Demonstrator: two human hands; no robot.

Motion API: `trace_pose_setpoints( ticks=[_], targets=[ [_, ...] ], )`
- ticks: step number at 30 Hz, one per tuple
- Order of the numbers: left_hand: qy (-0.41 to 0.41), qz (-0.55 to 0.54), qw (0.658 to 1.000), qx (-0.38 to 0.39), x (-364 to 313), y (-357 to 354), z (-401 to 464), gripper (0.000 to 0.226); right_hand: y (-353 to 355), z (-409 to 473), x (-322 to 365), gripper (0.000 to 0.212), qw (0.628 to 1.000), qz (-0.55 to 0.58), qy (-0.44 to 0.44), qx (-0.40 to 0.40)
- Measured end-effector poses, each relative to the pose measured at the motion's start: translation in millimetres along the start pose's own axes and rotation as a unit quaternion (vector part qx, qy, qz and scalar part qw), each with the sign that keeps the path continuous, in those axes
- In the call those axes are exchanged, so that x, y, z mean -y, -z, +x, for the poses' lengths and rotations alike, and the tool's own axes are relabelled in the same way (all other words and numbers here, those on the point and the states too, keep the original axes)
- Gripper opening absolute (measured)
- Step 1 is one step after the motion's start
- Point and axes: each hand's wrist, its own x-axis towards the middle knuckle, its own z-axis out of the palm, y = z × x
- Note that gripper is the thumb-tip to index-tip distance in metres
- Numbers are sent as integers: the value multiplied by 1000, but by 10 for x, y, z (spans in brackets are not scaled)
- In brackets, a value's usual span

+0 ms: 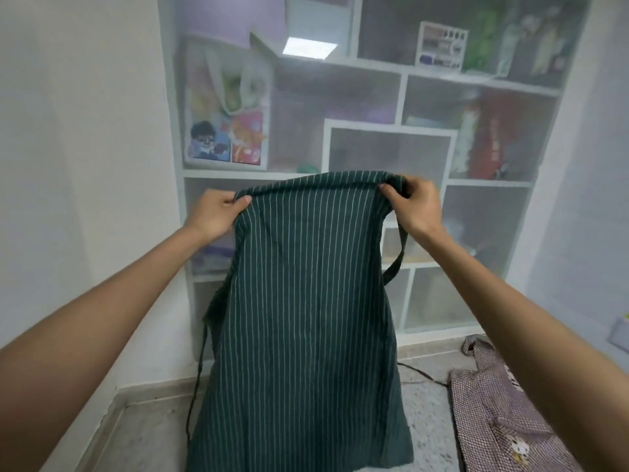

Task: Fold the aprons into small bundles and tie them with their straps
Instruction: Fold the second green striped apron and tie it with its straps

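Item: one dark green cotton-look apron with thin white pinstripes (306, 301), hanging full length in front of you, its top edge stretched between your two hands and its hem low, near the floor; whether the hem touches the floor you cannot tell from here. Left hand (214, 212) pinches the upper left corner between thumb and fingers; right hand (413, 206) pinches the upper right corner, with some cloth bunched under the fingers. Handling, as a judgement: light, soft, limp; it drapes with no stiffness, so it will sag wherever you do not support it and will fold easily but not hold a crease firmly. Not fragile, not slippery by the look of the weave. Straps: one thin dark tie strap (199, 366) dangling down the left side, one wider dark strap loop (396, 260) hanging below your right hand. Keep hold of the corners for the first fold; afterwards, take the straps near their roots so that they do not tangle. Second item: a purple-and-white checked apron with small cartoon prints (503, 413), lying flat on the floor at the right, well apart from the first. Floor: pale speckled stone floor (146, 434), hard and flat, suitable to fold on. Room: white wall at the left, a white built-in shelf unit with frosted compartments (405, 74) straight ahead, holding blurred boxes and bags.
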Motion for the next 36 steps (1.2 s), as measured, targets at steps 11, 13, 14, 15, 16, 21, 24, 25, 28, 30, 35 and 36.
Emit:
trace_pose_setpoints(
  ticks=[11, 13, 14, 15, 16, 21, 24, 25, 28, 30, 35, 36],
  targets=[
    [-42, -71, 989, 123, 293, -24, -494, 38, 227, -597, -9, 11, 971, 148, -68, 177],
    [-44, -64, 988, 133, 285, 25, -598, 45, 306, -657, 5, 11, 968, 168, -56, 177],
    [-47, -71, 988, 129, 245, 68, -656, 47, 355, -678, 34, 11, 967, 186, -49, 167],
    [-52, -79, 988, 122, 173, 114, -729, 48, 414, -694, 63, 12, 966, 202, -39, 153],
    [-63, -86, 988, 109, 61, 179, -828, 49, 488, -702, 118, 12, 966, 217, -26, 136],
    [-126, -142, 980, 62, -552, 439, -1150, 46, 819, -593, 378, 14, 958, 275, 8, 84],
    [-134, -146, 979, 41, -780, 563, -1137, 48, 900, -438, 540, 17, 957, 280, 25, 72],
    [-127, -149, 980, 37, -811, 592, -1098, 48, 892, -375, 566, 15, 957, 279, 26, 71],
    [-94, -128, 986, 39, -777, 609, -935, 51, 764, -212, 557, 8, 960, 271, 10, 74],
    [-64, -95, 992, 56, -631, 566, -803, 54, 591, -144, 491, 11, 963, 257, 2, 83],
    [27, -38, 995, 91, -11, 223, -566, 62, -98, -126, 47, 12, 972, 190, -35, 132],
    [47, -35, 993, 98, 189, 102, -533, 61, -299, -160, -111, 13, 974, 169, -48, 143]
  ],
)
